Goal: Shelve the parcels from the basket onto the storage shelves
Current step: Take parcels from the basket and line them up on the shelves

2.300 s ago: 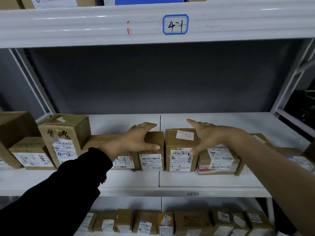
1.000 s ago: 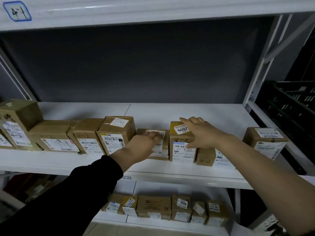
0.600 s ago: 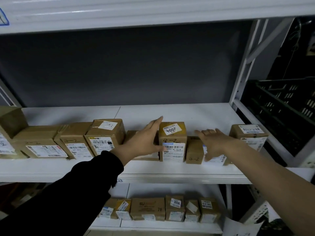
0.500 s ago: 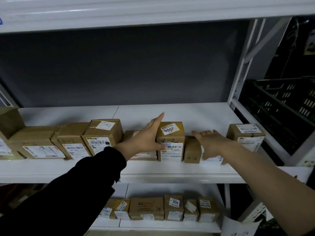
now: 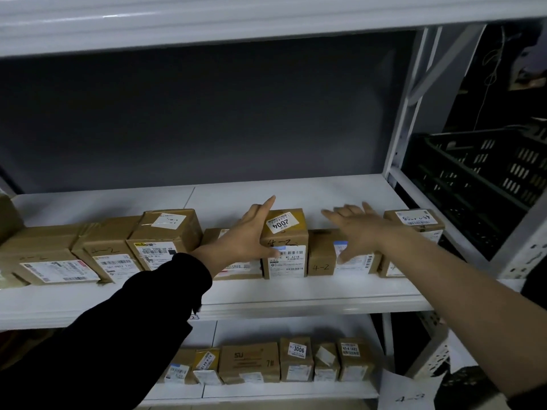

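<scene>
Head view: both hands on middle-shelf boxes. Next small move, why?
Probably the right hand nudges the low brown cardboard box left, snug against the taller cardboard box with the yellow 2004 sticker. The left hand lies flat on that box's left side, bracing it; neither hand grips anything.

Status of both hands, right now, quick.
Left hand: open, straight fingers against the left side of the 2004 box, holding nothing.
Right hand: open, fingers spread over the low 4-2 box, holding nothing.
</scene>
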